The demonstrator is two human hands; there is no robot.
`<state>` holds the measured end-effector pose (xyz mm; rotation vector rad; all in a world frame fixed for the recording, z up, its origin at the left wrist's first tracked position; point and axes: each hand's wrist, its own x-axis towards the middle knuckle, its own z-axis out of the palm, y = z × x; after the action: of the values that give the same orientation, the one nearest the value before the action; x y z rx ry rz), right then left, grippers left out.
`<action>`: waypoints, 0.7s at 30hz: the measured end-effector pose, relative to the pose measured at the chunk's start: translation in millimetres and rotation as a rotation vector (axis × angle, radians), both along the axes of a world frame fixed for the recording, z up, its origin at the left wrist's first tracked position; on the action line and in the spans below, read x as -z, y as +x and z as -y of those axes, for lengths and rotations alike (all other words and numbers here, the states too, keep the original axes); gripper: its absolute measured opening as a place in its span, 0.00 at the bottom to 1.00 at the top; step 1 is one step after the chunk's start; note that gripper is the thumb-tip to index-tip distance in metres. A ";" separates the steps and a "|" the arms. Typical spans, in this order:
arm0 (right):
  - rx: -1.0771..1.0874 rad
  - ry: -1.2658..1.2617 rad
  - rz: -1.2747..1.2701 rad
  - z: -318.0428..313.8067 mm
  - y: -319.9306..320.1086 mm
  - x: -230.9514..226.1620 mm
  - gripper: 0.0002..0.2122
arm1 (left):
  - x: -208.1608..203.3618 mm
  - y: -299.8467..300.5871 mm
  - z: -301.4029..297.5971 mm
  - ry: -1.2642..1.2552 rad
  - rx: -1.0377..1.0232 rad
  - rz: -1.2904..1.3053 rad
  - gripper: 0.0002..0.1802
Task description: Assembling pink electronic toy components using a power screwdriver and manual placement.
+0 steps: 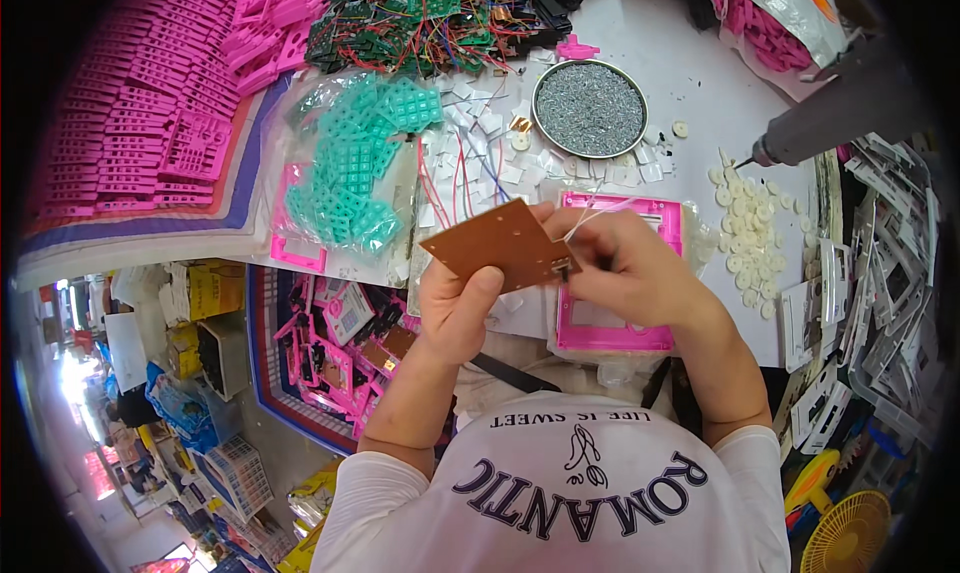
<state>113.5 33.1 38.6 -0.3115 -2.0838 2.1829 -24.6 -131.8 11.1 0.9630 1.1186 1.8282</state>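
Observation:
My left hand (458, 311) is closed on a brown circuit board (495, 243), with the thumb flat on its plain face. Red, blue and white wires (465, 178) stick up behind the board's far edge. At the board's right edge my right hand (635, 273) is closed, its curled fingers gripping the corner beside a small metal part. Thin white wires (600, 211) come out by its index finger. Beneath the right hand lies a pink plastic casing (612, 339) on the table, partly covered by the hand and wrist.
Teal keypads (350, 163) in clear plastic lie left, near stacked pink casings (150, 113). Behind are wired green boards (430, 3) and a round tin of screws (590, 108). An electric screwdriver (830, 113) hangs right above cream discs (745, 233). A basket (268, 373) stands below left.

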 end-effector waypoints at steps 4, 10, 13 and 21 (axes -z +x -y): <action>0.428 -0.246 0.020 18.0 31.8 0.4 0.07 | 11.7 -1.5 5.4 -0.012 -0.031 -0.129 0.22; 0.777 -0.375 0.269 18.2 181.1 42.6 0.11 | -3.5 -1.6 14.0 -0.185 0.081 -0.132 0.15; 0.898 0.456 0.509 7.6 227.5 31.6 0.21 | -5.1 -2.8 23.1 -0.275 0.269 -0.436 0.13; -0.127 0.492 0.025 11.9 111.1 -27.2 0.25 | -12.6 36.5 15.7 -0.088 0.526 -0.834 0.17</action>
<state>224.6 21.2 65.8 -0.1604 -2.6181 1.6429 11.9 -147.5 23.6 1.8419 1.2262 0.9392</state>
